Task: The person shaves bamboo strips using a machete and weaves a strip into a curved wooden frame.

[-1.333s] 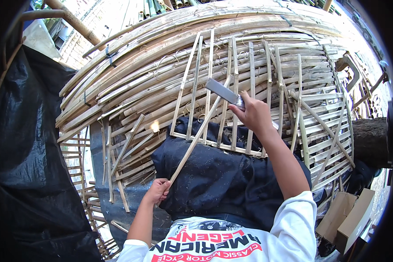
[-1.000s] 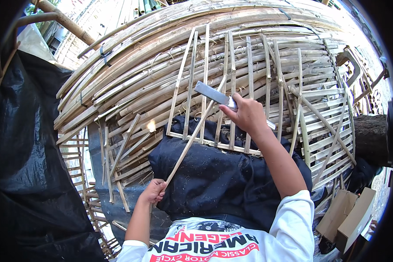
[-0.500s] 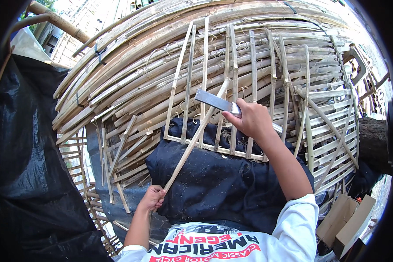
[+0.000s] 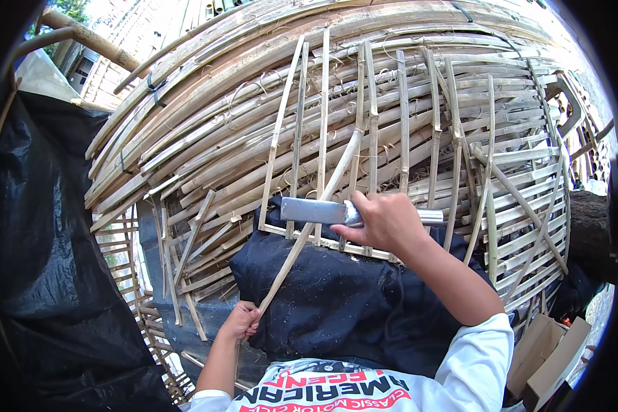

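Observation:
My left hand (image 4: pixel 242 320) is closed round the lower end of a bamboo strip (image 4: pixel 286 265), which slants up and to the right away from me. In my closed right hand (image 4: pixel 388 223) is a broad-bladed knife (image 4: pixel 314 210) with a tube-like metal handle. Its flat blade points left and lies across the strip; whether it bites into the bamboo I cannot tell. Under both hands, black cloth (image 4: pixel 323 302) covers my lap. Just beyond it stands a bamboo frame (image 4: pixel 336 242) of a crosspiece with several upright slats.
Long split bamboo strips (image 4: pixel 220 130) are stacked across the back. A bamboo lattice panel (image 4: pixel 522 226) stands at the right, above an open cardboard box (image 4: pixel 549 353). Black plastic sheeting (image 4: pixel 55 254) hangs on the left. Short strips (image 4: pixel 192 233) lean beside the stack.
My right hand has drawn the knife down the strip toward me, and its blade has turned from slanting to nearly level. The left hand keeps its grip at almost the same place.

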Demonstrator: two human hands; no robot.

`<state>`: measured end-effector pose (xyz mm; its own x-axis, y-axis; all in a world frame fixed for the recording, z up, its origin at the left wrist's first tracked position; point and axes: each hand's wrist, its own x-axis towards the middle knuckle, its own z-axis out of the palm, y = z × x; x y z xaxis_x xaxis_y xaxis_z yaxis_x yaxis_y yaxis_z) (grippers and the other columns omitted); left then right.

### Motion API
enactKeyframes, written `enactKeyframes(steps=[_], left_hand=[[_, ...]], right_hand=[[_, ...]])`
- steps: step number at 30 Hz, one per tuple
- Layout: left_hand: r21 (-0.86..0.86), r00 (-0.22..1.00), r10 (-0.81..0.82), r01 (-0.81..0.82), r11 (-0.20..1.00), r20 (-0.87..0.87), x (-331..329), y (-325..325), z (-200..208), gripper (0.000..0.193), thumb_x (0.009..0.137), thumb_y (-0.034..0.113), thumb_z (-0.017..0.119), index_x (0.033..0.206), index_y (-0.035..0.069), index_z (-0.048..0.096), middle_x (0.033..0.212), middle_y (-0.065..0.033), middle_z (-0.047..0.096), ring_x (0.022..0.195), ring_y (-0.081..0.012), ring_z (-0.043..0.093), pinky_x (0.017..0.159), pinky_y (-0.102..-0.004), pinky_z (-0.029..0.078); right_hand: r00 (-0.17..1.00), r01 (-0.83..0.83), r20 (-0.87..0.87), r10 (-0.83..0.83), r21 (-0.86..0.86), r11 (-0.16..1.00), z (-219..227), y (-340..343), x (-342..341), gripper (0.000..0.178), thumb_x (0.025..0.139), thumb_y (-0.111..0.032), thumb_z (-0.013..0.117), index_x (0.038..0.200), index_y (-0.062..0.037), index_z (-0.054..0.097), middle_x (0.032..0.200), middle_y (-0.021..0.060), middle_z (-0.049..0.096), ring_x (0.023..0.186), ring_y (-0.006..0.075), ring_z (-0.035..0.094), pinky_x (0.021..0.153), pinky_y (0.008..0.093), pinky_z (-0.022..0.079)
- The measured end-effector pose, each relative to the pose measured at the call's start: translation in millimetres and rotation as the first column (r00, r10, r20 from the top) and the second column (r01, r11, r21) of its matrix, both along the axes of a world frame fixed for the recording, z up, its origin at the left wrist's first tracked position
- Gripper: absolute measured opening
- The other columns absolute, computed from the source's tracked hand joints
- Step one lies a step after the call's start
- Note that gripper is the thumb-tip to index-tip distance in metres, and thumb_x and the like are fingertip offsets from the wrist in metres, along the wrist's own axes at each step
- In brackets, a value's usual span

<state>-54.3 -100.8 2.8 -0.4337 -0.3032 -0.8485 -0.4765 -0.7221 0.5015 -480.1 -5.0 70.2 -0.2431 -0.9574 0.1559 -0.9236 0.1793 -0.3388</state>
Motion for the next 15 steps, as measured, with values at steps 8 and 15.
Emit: enactKeyframes(steps=[8, 15], left_hand=[[-0.1, 0.999, -0.012, 0.015, 0.995, 0.031, -10, 7, 11, 0.033, 0.085, 0.027, 0.073, 0.068, 0.007, 0.053, 0.051, -0.0029, 0.047, 0.038, -0.0079, 0.04, 0.034, -0.022, 0.03], [-0.085, 1.0, -0.009, 0.009, 0.996, -0.001, -7, 8, 12, 0.033, 0.085, 0.028, 0.073, 0.068, 0.007, 0.053, 0.052, -0.0025, 0.048, 0.038, -0.0077, 0.04, 0.034, -0.0214, 0.03]], right_hand=[[0.979, 0.181, 0.098, -0.179, -0.008, 0.983, -27, -8, -20, 0.054, 0.081, -0.058, 0.062, 0.076, -0.0044, 0.056, 0.059, 0.0143, 0.062, 0.055, 0.0318, 0.065, 0.053, 0.0404, 0.052], [0.961, 0.275, 0.02, -0.274, -0.026, 0.961, -31, -24, -45, 0.054, 0.081, -0.058, 0.063, 0.077, -0.0049, 0.055, 0.057, 0.014, 0.061, 0.055, 0.0321, 0.064, 0.052, 0.0415, 0.052]])
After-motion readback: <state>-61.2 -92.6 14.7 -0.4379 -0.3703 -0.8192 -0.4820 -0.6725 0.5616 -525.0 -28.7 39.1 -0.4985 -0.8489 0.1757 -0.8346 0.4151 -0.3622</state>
